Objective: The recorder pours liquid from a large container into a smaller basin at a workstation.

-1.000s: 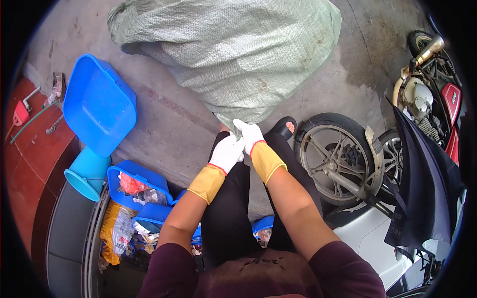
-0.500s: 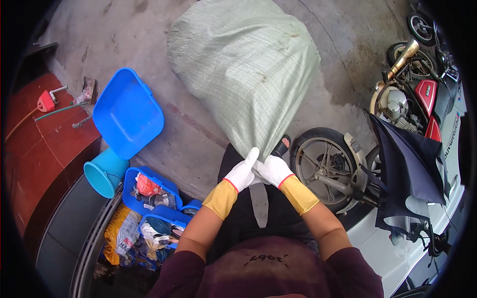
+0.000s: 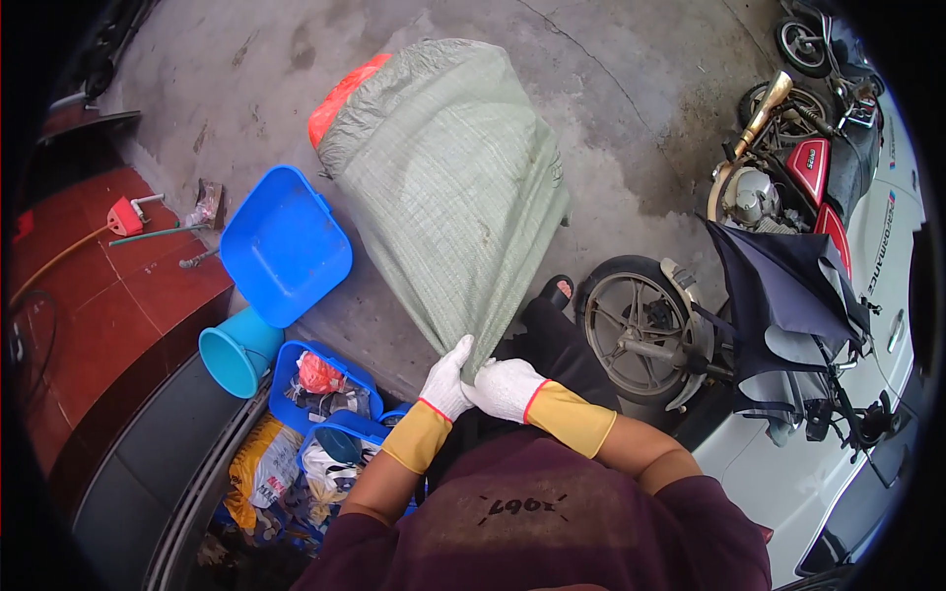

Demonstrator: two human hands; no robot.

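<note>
A large pale green woven sack (image 3: 453,187) stretches across the concrete from the top of the view down to my body. Its far end shows a piece of red plastic (image 3: 343,98). My left hand (image 3: 450,377), in a white glove with a yellow cuff, is closed on the gathered near end of the sack. Close beside it, my right hand (image 3: 507,389), gloved the same way, grips that bunched cloth too. The gloves hide part of the gathered end.
At left stand a blue tub (image 3: 286,246), a turquoise bucket (image 3: 239,353) and blue bins (image 3: 325,386) with mixed items. At right, a motorcycle wheel (image 3: 645,330), a red motorcycle (image 3: 788,177) and a white car (image 3: 788,483) line the side. A red-tiled step (image 3: 118,266) lies far left.
The sack's gathered end and both hands have come nearer my body and slightly left. Red plastic now shows at the sack's far end. My grip stays closed.
</note>
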